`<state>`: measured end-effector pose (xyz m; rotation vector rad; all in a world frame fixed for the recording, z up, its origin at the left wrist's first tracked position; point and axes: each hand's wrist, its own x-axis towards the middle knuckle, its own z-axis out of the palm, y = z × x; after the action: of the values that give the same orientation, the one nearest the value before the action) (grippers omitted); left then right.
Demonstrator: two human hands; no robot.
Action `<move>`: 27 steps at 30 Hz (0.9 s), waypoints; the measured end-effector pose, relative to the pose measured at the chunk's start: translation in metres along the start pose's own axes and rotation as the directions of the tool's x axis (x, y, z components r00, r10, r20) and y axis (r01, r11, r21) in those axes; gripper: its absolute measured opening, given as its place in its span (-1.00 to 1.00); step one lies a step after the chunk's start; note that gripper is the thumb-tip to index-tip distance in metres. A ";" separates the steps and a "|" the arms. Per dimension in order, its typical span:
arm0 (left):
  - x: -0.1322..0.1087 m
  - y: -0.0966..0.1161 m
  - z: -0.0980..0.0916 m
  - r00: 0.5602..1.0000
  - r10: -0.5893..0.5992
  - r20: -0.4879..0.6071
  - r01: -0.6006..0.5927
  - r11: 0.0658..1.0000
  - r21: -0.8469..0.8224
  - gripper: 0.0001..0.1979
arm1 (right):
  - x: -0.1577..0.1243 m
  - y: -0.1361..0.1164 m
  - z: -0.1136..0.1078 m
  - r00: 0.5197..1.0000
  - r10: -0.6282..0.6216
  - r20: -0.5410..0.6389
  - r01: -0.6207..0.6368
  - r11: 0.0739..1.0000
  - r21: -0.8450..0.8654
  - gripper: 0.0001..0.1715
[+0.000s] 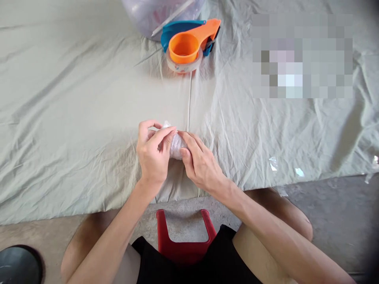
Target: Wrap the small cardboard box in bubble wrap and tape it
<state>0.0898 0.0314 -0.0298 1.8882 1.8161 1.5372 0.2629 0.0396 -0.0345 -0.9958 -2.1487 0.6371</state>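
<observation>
Between my two hands, near the front edge of the cloth-covered table, is a small bundle wrapped in clear plastic (176,147). What lies inside the wrap I cannot make out. My left hand (155,152) pinches the plastic at the bundle's upper left, thumb and index finger together. From the other side my right hand (199,157) grips the bundle with thumb and fingers. Farther back on the cloth sits an orange and blue tape dispenser (207,33) with a roll of clear tape (185,67) by its round hub.
A translucent lilac plastic container (142,19) stands behind the dispenser. Small plastic scraps (273,163) lie at the right front of the grey-green tablecloth (74,98). Below the table edge are a red plastic stool (186,248) and a dark round object (19,266) on the floor. A patch at upper right is blurred.
</observation>
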 end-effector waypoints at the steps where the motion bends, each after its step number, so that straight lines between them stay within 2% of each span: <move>1: -0.001 0.000 0.000 1.000 -0.001 0.006 0.001 1.000 0.007 -0.76 | 0.000 0.000 0.000 1.000 -0.009 0.008 0.009 0.999 -0.032 -0.45; 4: -0.005 -0.001 0.000 0.998 -0.030 0.055 0.029 0.999 0.018 -0.60 | 0.001 0.001 0.000 0.999 -0.028 0.020 0.030 0.994 -0.103 -0.45; 7: -0.006 -0.001 -0.003 0.990 -0.043 0.133 0.044 0.999 -0.001 -0.54 | 0.003 0.001 -0.002 0.999 -0.024 0.038 0.027 0.995 -0.097 -0.46; 12: -0.008 -0.004 -0.008 0.977 0.042 0.210 -0.057 0.996 0.066 -0.39 | 0.006 0.002 -0.003 0.998 0.007 0.059 -0.003 0.998 -0.065 -0.45; 15: -0.010 -0.006 -0.014 0.945 0.068 0.320 -0.110 0.987 0.113 -0.20 | 0.007 0.004 -0.003 0.998 0.003 0.061 0.001 0.998 -0.059 -0.43; 17: -0.011 -0.007 -0.019 0.912 0.045 0.407 -0.087 0.993 0.086 -0.09 | 0.007 0.007 -0.003 0.998 -0.001 0.061 0.005 0.998 -0.057 -0.41; 20: -0.014 -0.008 -0.023 0.861 0.012 0.508 -0.027 0.999 0.023 -0.12 | 0.005 0.010 -0.002 0.999 -0.011 0.051 0.015 0.997 -0.071 -0.39; 24: -0.015 -0.013 -0.025 0.818 0.021 0.575 -0.019 1.000 -0.008 -0.01 | 0.000 0.014 0.002 0.998 -0.056 0.007 0.057 0.992 -0.116 -0.41; 27: -0.012 -0.014 -0.025 0.796 0.045 0.603 -0.025 0.999 -0.041 0.09 | -0.003 0.015 0.002 0.998 -0.034 0.061 0.041 0.994 -0.100 -0.35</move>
<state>0.0654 0.0124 -0.0342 2.0789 1.4503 0.7973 0.2698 0.0455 -0.0466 -0.9987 -2.2661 0.5508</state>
